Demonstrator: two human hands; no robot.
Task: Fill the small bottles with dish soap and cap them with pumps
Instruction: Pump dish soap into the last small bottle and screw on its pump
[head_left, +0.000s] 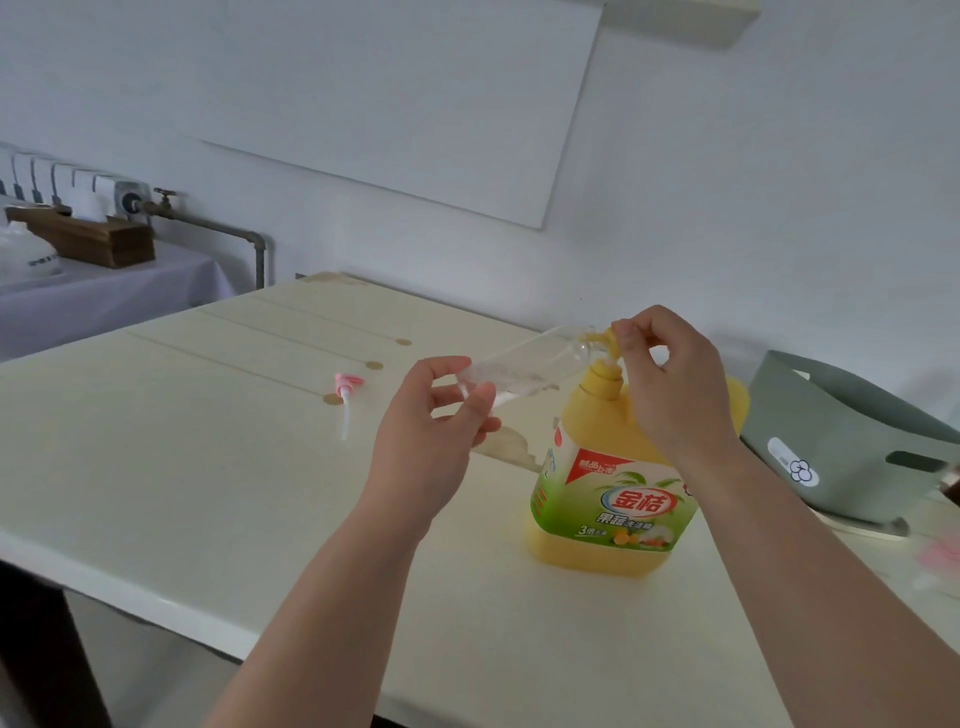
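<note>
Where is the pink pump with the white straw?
In the head view, the pink pump lies on the table, left of the left hand, beside a round brown mark.

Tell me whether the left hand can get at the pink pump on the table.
Probably yes: only bare cream tabletop separates the left hand from the pink plastic pump, though it grips the small clear bottle.
</note>
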